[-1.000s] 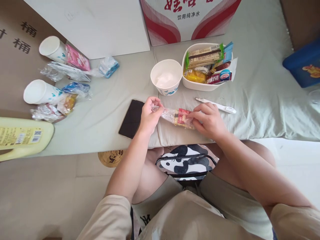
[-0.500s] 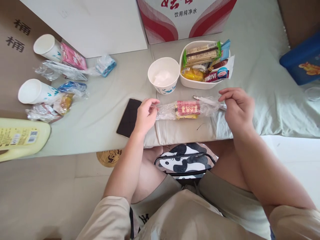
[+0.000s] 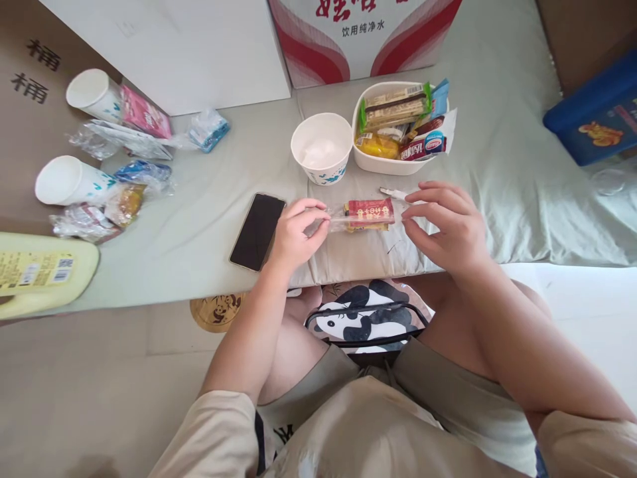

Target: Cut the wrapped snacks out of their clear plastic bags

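Between my hands lies a red-and-yellow packaged snack inside a clear plastic bag, just above the cloth near the front edge. The fingers of my left hand pinch the bag's left end. At its right end, my right hand grips the plastic between thumb and fingers. A white cable is partly hidden behind my right hand. A black phone lies beside my left hand. Behind the bag stand a white paper bowl and a white basket full of wrapped snacks.
Two paper cups lie tipped at the left, with several wrapped items around them. A pale yellow jug is at the left edge. Boxes line the back. A blue container stands at the right.
My right hand has moved left, closer to the snack, and the plastic ends look gathered in. My left hand has shifted slightly right along the bag. The view has shifted slightly.
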Tool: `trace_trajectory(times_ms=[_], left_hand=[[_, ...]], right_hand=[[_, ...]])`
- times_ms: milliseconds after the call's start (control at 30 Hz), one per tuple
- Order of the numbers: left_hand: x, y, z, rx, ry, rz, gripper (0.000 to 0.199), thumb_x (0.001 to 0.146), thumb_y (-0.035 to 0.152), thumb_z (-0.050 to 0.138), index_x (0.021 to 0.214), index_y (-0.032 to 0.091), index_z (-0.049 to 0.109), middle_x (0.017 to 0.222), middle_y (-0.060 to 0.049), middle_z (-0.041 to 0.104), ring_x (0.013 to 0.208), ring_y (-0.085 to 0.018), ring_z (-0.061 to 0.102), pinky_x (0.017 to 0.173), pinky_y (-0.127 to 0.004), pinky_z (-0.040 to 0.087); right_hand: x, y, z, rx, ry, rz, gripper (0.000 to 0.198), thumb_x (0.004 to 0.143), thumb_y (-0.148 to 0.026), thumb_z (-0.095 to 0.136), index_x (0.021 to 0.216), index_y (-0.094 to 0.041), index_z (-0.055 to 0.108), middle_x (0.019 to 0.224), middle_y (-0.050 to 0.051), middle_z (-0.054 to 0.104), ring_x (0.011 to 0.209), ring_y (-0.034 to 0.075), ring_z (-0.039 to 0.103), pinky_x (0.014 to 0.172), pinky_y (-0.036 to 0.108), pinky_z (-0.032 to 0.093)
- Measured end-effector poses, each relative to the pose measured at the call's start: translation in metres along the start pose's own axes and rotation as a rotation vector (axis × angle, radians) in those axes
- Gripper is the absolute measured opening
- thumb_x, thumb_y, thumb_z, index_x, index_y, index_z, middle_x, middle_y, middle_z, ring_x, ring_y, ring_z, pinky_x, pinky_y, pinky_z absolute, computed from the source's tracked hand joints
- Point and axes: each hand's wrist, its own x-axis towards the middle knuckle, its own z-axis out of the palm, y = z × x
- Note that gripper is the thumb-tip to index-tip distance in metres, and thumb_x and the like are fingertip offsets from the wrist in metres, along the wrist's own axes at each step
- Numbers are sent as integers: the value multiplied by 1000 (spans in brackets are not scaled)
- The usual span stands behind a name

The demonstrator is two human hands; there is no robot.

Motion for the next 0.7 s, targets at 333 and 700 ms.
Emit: trace_trajectory(times_ms=[333, 700], left_hand=[[-8, 17, -16, 18, -297, -140, 13, 84, 26, 56, 76, 20, 64, 65, 1, 67, 58, -12, 59, 61, -26, 44], [-6, 22, -22, 100, -671, -490, 22, 90, 37, 61, 99, 26, 77, 58, 4, 68, 57, -16, 60, 62, -30, 40]], right_hand=[[-12, -2, -14, -83, -488, 82, 19, 87, -25, 53, 85, -22, 71, 65, 2, 69, 54, 15, 56, 56, 28, 35], [-10, -8, -20, -170, -812, 250, 49, 97, -36, 39, 62, -18, 68, 142, 3, 70, 74, 18, 70, 55, 32, 32]])
